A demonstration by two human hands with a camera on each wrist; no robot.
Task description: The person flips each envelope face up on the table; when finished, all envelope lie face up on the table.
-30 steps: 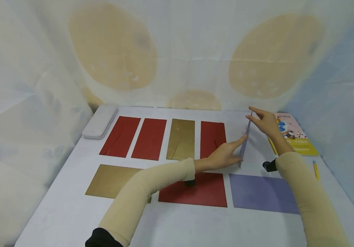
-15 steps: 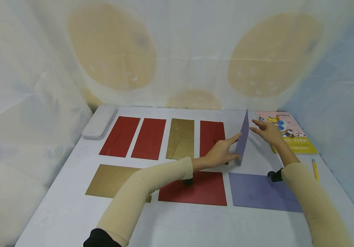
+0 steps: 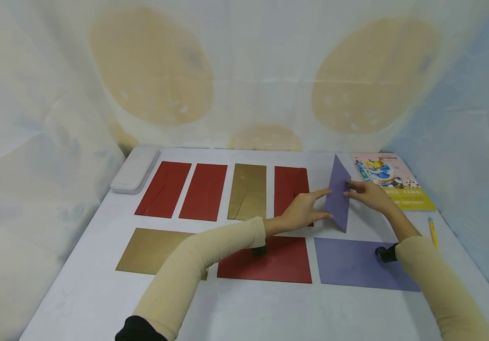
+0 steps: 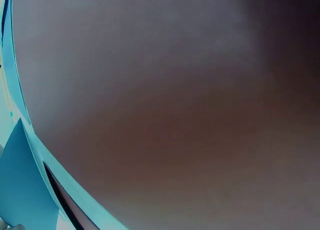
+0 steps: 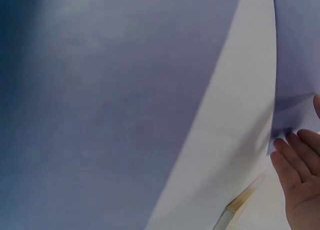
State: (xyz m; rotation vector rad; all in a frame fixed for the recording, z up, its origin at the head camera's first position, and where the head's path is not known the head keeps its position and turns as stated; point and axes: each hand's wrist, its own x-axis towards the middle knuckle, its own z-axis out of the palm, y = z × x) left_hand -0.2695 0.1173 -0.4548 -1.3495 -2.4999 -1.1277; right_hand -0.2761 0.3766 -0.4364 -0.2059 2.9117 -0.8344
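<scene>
A purple envelope (image 3: pixel 339 201) stands upright on edge above the white table, right of the red envelope (image 3: pixel 291 189) in the back row. My left hand (image 3: pixel 299 210) holds it at the left edge, index finger above thumb; fingers behind it are hidden. From the other side my right hand (image 3: pixel 368 194) touches its right edge. In the right wrist view the right hand (image 5: pixel 302 175) has straight fingers, their tips at the upright envelope (image 5: pixel 297 60). Below lies a second purple envelope (image 3: pixel 355 263), partly under the right wrist. Blur fills most of the left wrist view.
Red (image 3: pixel 165 189) and gold (image 3: pixel 247 189) envelopes lie in a back row. In front are a gold envelope (image 3: pixel 155 248) and a red one (image 3: pixel 270 265), partly under the left arm. A white case (image 3: pixel 135 168), a colourful book (image 3: pixel 414 199) and a yellow pencil (image 3: pixel 433 233) lie near the edges.
The right hand let go of the upright envelope's top, moved off, then came to its right edge lower down. The envelope has turned to show more of its face. The left hand stayed beside it.
</scene>
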